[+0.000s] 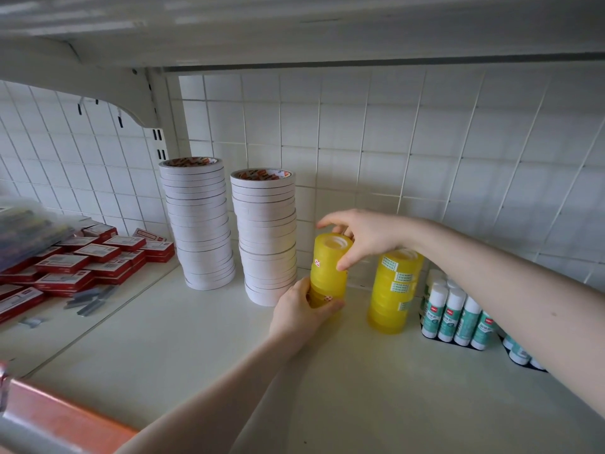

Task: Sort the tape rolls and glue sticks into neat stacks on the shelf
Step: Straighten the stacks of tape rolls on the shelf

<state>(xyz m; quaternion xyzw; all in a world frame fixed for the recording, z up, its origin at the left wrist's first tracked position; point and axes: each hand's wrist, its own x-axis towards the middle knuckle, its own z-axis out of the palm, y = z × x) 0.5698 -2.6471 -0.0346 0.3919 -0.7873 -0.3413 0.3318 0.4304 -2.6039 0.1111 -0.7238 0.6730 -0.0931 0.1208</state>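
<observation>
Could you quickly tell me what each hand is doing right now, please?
Left hand: grips the base of the yellow tape stack.
Right hand: fingers curled round its top roll.

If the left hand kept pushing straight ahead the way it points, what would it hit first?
The left hand already holds the base of the yellow tape stack. Beyond that, it would probably meet the white tape stack or the grid back wall; depth is unclear.

Stationery shop: wire-grid shelf point(360, 371), stacked staple boxes point(85, 263)
</observation>
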